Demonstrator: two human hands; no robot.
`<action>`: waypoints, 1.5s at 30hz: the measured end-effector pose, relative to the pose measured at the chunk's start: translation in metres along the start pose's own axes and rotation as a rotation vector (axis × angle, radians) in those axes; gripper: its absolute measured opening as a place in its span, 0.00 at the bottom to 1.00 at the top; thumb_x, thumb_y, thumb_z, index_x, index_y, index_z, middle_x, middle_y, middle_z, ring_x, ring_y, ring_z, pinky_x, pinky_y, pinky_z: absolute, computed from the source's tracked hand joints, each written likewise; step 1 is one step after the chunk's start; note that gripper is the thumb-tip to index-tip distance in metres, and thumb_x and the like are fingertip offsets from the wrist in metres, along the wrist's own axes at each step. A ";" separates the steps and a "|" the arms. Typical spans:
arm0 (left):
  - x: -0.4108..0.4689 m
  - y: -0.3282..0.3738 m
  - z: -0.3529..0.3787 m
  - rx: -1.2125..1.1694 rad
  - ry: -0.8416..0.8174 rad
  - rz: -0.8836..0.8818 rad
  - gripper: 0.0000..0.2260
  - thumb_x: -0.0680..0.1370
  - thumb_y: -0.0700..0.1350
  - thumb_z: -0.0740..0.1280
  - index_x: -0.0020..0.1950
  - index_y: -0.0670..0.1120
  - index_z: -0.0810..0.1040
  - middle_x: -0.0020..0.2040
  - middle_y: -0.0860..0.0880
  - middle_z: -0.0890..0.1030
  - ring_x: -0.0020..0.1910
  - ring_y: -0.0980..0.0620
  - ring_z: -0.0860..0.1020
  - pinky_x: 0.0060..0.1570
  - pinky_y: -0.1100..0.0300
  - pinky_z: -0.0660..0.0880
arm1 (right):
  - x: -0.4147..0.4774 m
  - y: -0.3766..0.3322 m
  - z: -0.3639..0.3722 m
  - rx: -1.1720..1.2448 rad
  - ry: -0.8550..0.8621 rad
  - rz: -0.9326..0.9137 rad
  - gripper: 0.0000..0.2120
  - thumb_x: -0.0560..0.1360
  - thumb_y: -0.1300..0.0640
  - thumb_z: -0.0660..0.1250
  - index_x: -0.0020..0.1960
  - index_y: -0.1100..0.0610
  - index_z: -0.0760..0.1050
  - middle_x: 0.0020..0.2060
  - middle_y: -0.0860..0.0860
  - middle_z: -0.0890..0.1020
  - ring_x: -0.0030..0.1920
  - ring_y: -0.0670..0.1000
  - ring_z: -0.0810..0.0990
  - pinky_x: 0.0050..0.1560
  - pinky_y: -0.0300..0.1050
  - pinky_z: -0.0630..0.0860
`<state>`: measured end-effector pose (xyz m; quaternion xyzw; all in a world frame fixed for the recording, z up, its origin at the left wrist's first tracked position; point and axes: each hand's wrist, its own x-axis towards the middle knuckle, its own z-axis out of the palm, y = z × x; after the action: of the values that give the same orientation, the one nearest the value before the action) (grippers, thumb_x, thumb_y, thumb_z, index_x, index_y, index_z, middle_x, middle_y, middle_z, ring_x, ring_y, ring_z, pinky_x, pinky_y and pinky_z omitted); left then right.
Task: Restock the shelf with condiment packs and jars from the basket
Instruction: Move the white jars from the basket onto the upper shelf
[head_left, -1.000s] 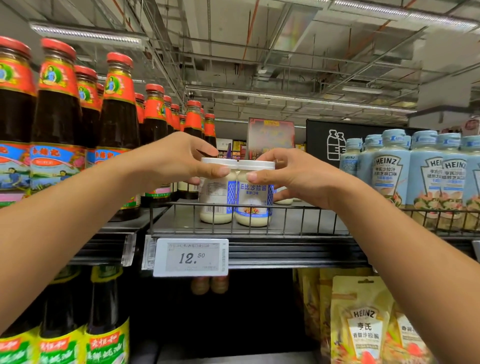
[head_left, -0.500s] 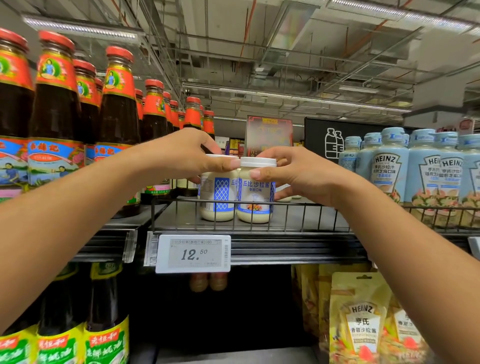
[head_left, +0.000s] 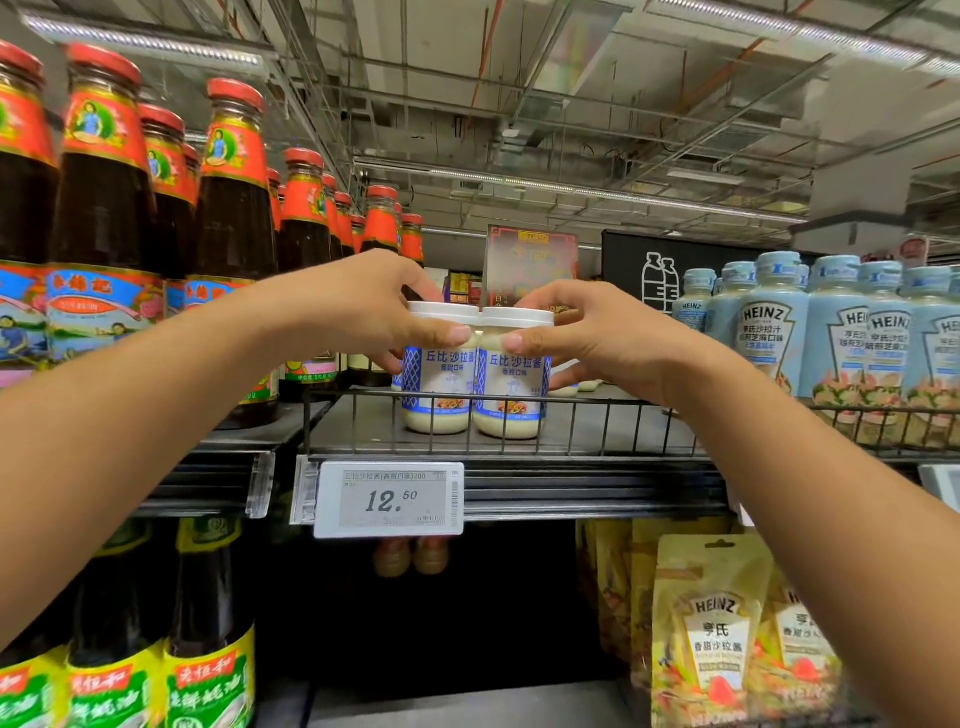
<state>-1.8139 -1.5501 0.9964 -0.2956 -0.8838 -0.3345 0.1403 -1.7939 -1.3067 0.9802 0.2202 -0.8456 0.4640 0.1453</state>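
Observation:
Two small salad-dressing jars with white lids and blue labels stand side by side on the dark wire-fronted shelf (head_left: 597, 431). My left hand (head_left: 358, 312) grips the left jar (head_left: 439, 395) near its lid, thumb on the front. My right hand (head_left: 597, 338) grips the right jar (head_left: 511, 400) the same way. Both labels face me, and the jars touch each other. More jars of the same kind show partly behind my right hand. The basket is out of view.
Tall dark sauce bottles with red caps (head_left: 234, 218) fill the shelf to the left. Pale blue Heinz bottles (head_left: 774, 332) stand to the right. A price tag reading 12.50 (head_left: 389, 499) hangs on the shelf edge. Yellow Heinz pouches (head_left: 711, 634) and green-labelled bottles (head_left: 208, 675) sit below.
Both jars have been turned a little, so their blue labels now face forward. My hands keep their grip at the lids.

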 end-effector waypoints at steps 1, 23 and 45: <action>0.001 -0.001 -0.001 -0.007 -0.015 0.006 0.33 0.54 0.68 0.72 0.53 0.52 0.80 0.48 0.46 0.84 0.39 0.51 0.86 0.39 0.59 0.83 | -0.001 -0.001 -0.001 -0.005 0.000 -0.001 0.30 0.56 0.43 0.82 0.55 0.52 0.80 0.48 0.53 0.87 0.50 0.51 0.86 0.46 0.49 0.83; 0.057 0.039 0.038 0.315 -0.151 0.187 0.16 0.75 0.62 0.69 0.55 0.53 0.84 0.42 0.48 0.81 0.35 0.50 0.76 0.41 0.58 0.73 | -0.025 0.005 -0.063 -0.286 0.097 0.112 0.17 0.66 0.53 0.79 0.54 0.51 0.84 0.34 0.49 0.84 0.40 0.48 0.83 0.47 0.48 0.83; 0.127 0.054 0.074 0.795 -0.218 0.119 0.18 0.79 0.59 0.65 0.54 0.45 0.80 0.46 0.46 0.81 0.49 0.43 0.77 0.50 0.53 0.73 | 0.055 0.044 -0.092 -0.602 0.035 0.198 0.15 0.70 0.60 0.79 0.55 0.57 0.81 0.40 0.57 0.85 0.33 0.48 0.81 0.32 0.38 0.78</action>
<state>-1.8843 -1.4137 1.0259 -0.3028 -0.9351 0.0745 0.1682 -1.8592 -1.2211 1.0217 0.0759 -0.9597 0.2084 0.1726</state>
